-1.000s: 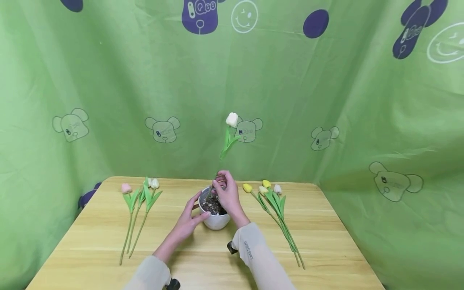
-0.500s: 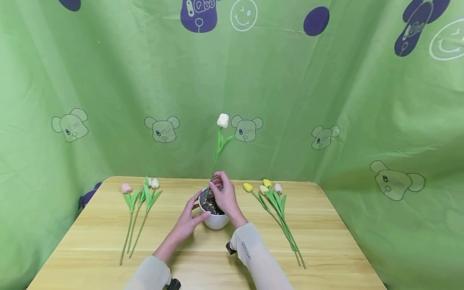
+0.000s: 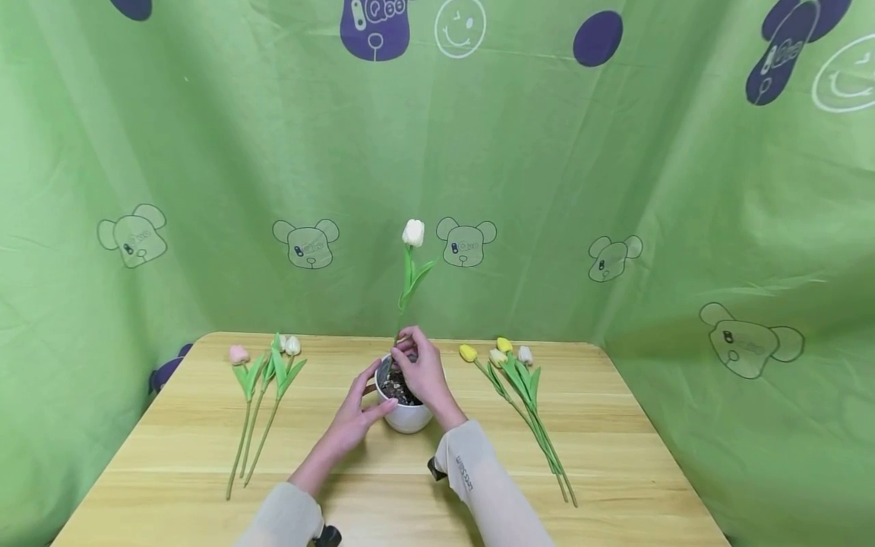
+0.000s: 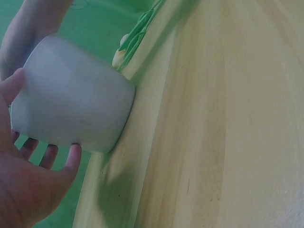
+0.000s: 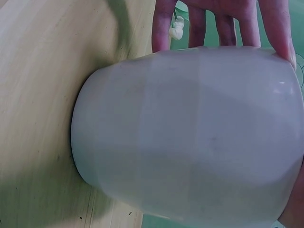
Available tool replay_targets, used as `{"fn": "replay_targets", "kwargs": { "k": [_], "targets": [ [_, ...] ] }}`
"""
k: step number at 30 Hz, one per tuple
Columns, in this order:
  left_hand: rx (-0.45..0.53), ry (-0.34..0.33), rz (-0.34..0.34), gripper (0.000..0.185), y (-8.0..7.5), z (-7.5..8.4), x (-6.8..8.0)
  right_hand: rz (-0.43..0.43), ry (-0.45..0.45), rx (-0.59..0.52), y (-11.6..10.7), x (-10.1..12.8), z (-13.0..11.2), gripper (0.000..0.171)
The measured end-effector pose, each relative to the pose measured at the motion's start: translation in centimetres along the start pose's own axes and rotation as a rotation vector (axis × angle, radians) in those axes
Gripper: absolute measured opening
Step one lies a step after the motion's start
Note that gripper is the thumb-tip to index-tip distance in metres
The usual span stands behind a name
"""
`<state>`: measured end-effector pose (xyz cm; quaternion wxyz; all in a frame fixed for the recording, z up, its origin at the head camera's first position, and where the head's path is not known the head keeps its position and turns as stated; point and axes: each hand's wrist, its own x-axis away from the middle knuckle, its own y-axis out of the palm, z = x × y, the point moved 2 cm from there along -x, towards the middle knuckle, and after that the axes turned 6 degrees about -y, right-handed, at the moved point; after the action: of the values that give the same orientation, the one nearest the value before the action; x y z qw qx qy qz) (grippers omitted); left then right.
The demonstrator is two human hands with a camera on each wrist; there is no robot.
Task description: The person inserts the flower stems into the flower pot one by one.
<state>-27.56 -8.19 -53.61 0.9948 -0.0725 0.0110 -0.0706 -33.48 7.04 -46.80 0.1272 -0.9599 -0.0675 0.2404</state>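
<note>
A white flowerpot [image 3: 409,419] with dark soil [image 3: 398,386] stands on the table in the head view. My left hand [image 3: 352,418] grips its left side, thumb near the front rim and fingers around the far side. In the left wrist view, those fingers [image 4: 71,164] press against the pot's wall. Over the rim, my right hand [image 3: 424,374] pinches the stem of a white artificial tulip [image 3: 413,233]. The tulip rises nearly upright above the pot, leaning slightly right. Its lower stem goes down toward the soil and is partly hidden by the fingers.
To the left lie a pink tulip [image 3: 238,355] and white tulips [image 3: 292,346], stems toward me. On the right, several yellow and white tulips [image 3: 503,346] lie with crossed stems. A green printed curtain [image 3: 383,152] hangs behind the wooden table [image 3: 171,448].
The white tulip has swung left and sunk a little, standing more upright. My right hand has shifted slightly left and down with it. The left hand stays on the flowerpot.
</note>
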Motion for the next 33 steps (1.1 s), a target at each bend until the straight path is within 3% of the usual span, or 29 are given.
{"fn": "replay_targets", "kwargs": {
  "k": [27, 33],
  "targets": [
    [-0.018, -0.001, 0.002, 0.086, -0.11, 0.01, 0.1, -0.068, 0.001, 0.207, 0.19, 0.06, 0.24, 0.02],
    [-0.022, -0.005, 0.001, 0.087, -0.14, -0.21, -0.05, -0.084, 0.007, 0.212, 0.17, -0.05, 0.4, 0.018]
  ]
}}
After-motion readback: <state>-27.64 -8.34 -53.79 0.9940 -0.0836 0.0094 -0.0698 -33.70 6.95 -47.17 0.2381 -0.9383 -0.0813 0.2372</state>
